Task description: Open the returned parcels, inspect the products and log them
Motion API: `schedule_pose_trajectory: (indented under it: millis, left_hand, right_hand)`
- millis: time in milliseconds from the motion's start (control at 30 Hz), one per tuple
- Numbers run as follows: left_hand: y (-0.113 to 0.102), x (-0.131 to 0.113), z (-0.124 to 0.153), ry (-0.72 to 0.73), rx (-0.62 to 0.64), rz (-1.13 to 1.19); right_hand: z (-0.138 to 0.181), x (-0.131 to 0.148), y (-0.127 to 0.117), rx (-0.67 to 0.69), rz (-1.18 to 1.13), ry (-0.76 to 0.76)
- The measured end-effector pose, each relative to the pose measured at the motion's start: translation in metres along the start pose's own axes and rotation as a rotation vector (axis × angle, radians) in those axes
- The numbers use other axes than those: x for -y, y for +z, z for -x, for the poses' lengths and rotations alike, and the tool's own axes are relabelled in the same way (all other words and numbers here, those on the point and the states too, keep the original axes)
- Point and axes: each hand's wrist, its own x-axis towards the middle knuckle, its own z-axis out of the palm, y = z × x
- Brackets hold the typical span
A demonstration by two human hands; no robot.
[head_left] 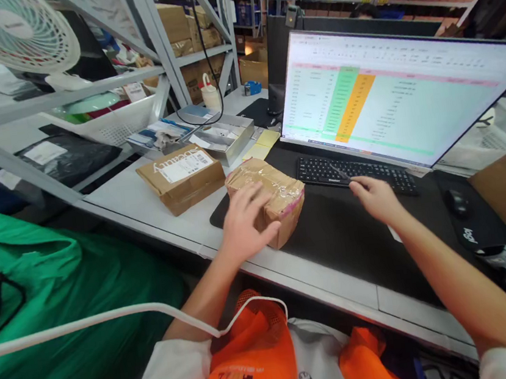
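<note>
Two bare hands are over the near part of the desk. Your left hand [245, 224] lies spread, fingers wide and flat, against the near left face of a lumpy brown paper parcel wrapped in clear tape [278, 187]. It presses on the parcel rather than clasping it. The parcel sits on the left end of a black desk mat [346, 236], close to the front edge of the white desk [144, 206]. Your right hand [376, 199], well apart to the right, is closed in a pinch on a thin dark tool [341, 174], whose tip points up and left over the near rows of a black keyboard [324, 169]. Behind the keyboard stands a wide flat monitor [401, 97] showing a spreadsheet with green and orange columns. Just left of the parcel lies a flat brown cardboard box with a white label [182, 176], and behind it are an open grey metal tray [229, 143] and yellow sticky notes [263, 144]. A black mouse [457, 202] rests at the mat's right end. With only a flat palm on it, the parcel could probably slide on the mat towards the desk edge. The tool tip could also catch the keys or, if sharp, your left fingers. Whether the tool is a pen or a blade cannot be made out. The parcel's far side and underside are hidden, and the screen text is too small to read.
</note>
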Motion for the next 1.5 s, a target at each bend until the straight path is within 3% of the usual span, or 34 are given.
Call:
schedule_pose_trajectory:
  millis: [100, 167, 233, 300, 400, 467, 567, 667, 833, 1033, 1233, 1367, 1500]
  left_hand:
    - [-0.017, 0.052, -0.008, -0.164, -0.019, 0.06]
    - [-0.018, 0.08, -0.012, -0.308, 0.079, 0.238]
    - [-0.015, 0.087, -0.011, -0.4, 0.159, 0.375]
    - [-0.011, 0.068, -0.004, -0.445, 0.11, 0.353]
    - [-0.006, 0.013, 0.015, -0.413, -0.002, 0.165]
    - [-0.001, -0.02, 0.025, -0.299, -0.031, 0.025]
    - [0.013, -0.043, 0.03, -0.083, -0.06, -0.062]
    - [0.029, -0.037, 0.028, 0.022, -0.093, -0.04]
    - [0.041, -0.014, 0.029, 0.054, -0.143, 0.016]
    - [0.046, -0.007, 0.031, 0.066, -0.115, 0.062]
    - [0.044, -0.01, 0.028, 0.159, -0.233, 0.08]
    - [0.042, -0.011, 0.025, 0.164, -0.224, 0.059]
    - [0.042, -0.013, 0.024, 0.173, -0.23, 0.057]
  right_hand:
    - [0.055, 0.046, 0.036, 0.116, -0.442, 0.027]
    - [0.079, 0.075, 0.054, 0.209, -0.654, -0.013]
    - [0.084, 0.094, 0.059, 0.277, -0.766, -0.045]
    - [0.071, 0.1, 0.051, 0.275, -0.779, -0.048]
    - [0.036, 0.092, 0.024, 0.231, -0.628, -0.003]
    - [0.02, 0.086, 0.006, 0.254, -0.445, -0.004]
    - [0.02, 0.094, -0.009, 0.136, -0.097, -0.145]
    - [0.045, 0.121, -0.012, 0.035, 0.255, -0.319]
    - [0.078, 0.155, -0.012, 0.204, 0.648, -0.518]
    - [0.072, 0.17, -0.001, 0.277, 0.9, -0.579]
    - [0.066, 0.194, 0.009, 0.333, 0.98, -0.551]
    - [0.05, 0.174, -0.012, 0.353, 0.923, -0.446]
    - [0.03, 0.118, -0.048, 0.308, 0.85, -0.178]
